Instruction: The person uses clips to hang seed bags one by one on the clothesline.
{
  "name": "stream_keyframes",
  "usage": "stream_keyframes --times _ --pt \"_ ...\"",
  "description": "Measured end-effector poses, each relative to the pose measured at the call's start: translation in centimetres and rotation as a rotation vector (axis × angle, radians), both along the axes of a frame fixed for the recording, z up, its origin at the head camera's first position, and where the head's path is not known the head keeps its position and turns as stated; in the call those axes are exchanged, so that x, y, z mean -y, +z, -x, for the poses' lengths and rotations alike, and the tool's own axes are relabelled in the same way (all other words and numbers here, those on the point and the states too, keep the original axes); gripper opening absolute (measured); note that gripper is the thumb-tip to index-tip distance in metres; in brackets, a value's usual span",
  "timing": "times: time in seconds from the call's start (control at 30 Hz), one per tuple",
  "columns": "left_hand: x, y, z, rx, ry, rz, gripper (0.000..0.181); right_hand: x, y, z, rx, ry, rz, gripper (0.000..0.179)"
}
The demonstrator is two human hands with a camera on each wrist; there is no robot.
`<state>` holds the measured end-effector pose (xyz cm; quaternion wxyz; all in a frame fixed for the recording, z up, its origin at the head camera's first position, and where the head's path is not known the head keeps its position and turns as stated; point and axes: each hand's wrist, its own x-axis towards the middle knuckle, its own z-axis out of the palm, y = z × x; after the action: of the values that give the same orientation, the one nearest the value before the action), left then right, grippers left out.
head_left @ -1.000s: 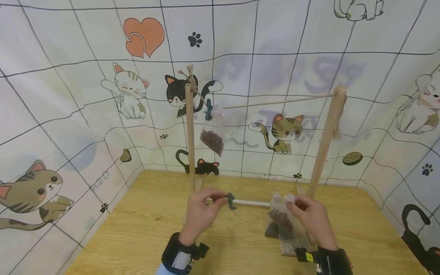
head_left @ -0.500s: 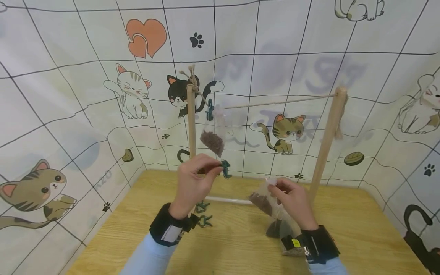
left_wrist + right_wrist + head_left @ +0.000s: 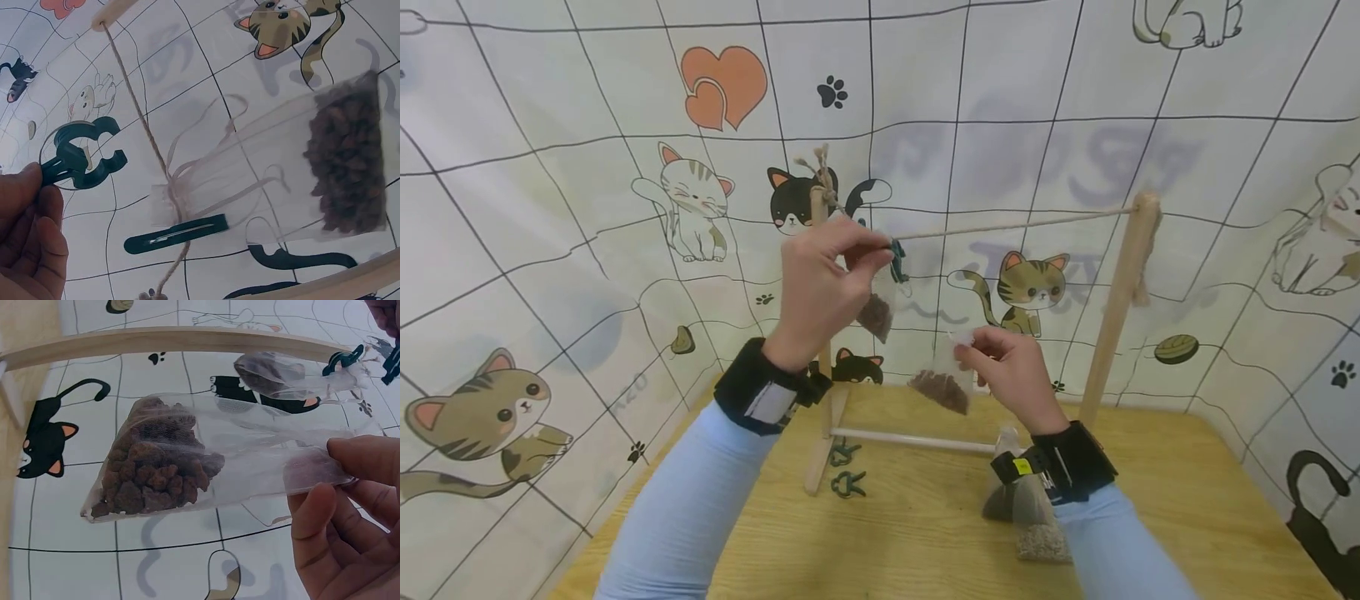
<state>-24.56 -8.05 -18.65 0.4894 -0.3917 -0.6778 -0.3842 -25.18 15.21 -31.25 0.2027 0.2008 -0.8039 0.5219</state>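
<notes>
My left hand [image 3: 831, 279] is raised near the rope's left end and pinches a dark green spring clip [image 3: 81, 156] by its handles. In the left wrist view the clip's jaws stand beside the rope [image 3: 140, 119]. My right hand [image 3: 1011, 371] holds a sheer mesh bag [image 3: 156, 462] of reddish-brown stones by its gathered top, lower and to the right, below the rope. Another mesh bag [image 3: 347, 156] of similar stones hangs from the rope, fixed by a second green clip [image 3: 178, 234]; in the head view my left hand partly covers it.
Wooden posts [image 3: 1120, 308] carry the rope, joined low down by a white rod [image 3: 917, 439]. Two green clips [image 3: 848, 483] lie on the wooden table [image 3: 910, 542] by the left post's foot. More filled bags [image 3: 1043, 537] rest at right, partly behind my right wrist.
Both hands have risen from near the tabletop: the left with its clip up to the rope, the right lifting its mesh bag up and leftward off the other bags.
</notes>
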Motion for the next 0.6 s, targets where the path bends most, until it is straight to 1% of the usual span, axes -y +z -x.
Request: stream_keyframes --times 0.1,0.17,0.23,0.33,0.47,0.53,0.6 --pt "-0.3 1.3 0.7 -0.003 0.035 0.015 0.004 0.2 1.1 0.5 -0.025 -0.007 -0.008 0.021" --pt "-0.5 1.9 1.2 0.01 0.061 0.025 0.004 0.3 1.7 0.8 -0.039 -0.014 -0.01 0.021" --pt "-0.7 2.5 1.6 0.037 0.077 0.035 0.004 0.4 2.2 1.1 -0.048 -0.023 -0.015 0.021" --pt "-0.9 3.2 2.2 0.084 0.128 0.071 0.006 0.5 3.2 1.0 -0.056 -0.038 -0.03 0.02" --pt "-1.3 3.8 3.0 0.176 0.19 0.118 0.009 0.7 3.9 1.5 -0.077 -0.053 -0.034 0.02" --pt "-1.5 3.9 3.3 0.219 0.224 0.142 0.01 0.7 3.8 2.1 -0.096 -0.068 -0.037 0.02" --pt "-1.7 3.9 3.7 0.245 0.264 0.166 0.011 0.9 4.0 2.3 -0.115 -0.084 -0.043 0.02"
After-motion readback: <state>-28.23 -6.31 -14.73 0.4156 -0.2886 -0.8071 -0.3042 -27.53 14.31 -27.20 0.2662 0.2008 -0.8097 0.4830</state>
